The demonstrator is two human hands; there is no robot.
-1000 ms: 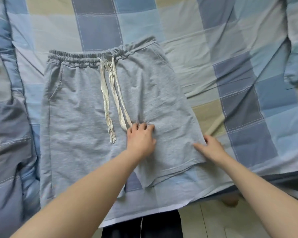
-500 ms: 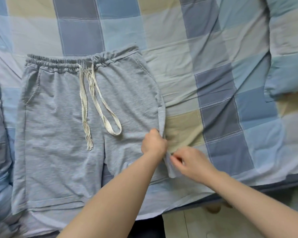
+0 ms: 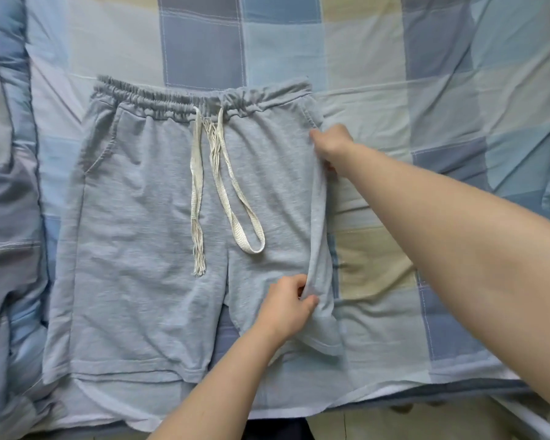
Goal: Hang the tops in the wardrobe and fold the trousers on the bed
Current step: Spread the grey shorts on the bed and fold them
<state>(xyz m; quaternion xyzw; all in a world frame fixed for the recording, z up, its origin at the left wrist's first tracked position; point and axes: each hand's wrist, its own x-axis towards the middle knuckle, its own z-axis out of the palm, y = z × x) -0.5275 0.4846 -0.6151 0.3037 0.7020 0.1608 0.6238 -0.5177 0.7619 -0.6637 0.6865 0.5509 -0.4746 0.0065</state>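
Observation:
Grey drawstring shorts (image 3: 140,236) lie flat on the bed, waistband away from me, the white cord (image 3: 223,185) trailing down the front. My left hand (image 3: 286,306) pinches the right side seam low on the right leg, lifting a ridge of cloth. Higher up on that same edge, near the right pocket, my right hand (image 3: 332,144) holds the fabric. The shorts' right edge is raised off the sheet between the two hands.
The bed is covered by a checked sheet (image 3: 426,90) in blue, grey and beige. A bunched quilt (image 3: 4,201) runs down the left side. The bed's near edge (image 3: 426,392) and a strip of floor show at the bottom.
My right hand went from the lower hem up to the pocket area of the right edge. My left hand shifted to the right seam and pinched it. The view moved closer.

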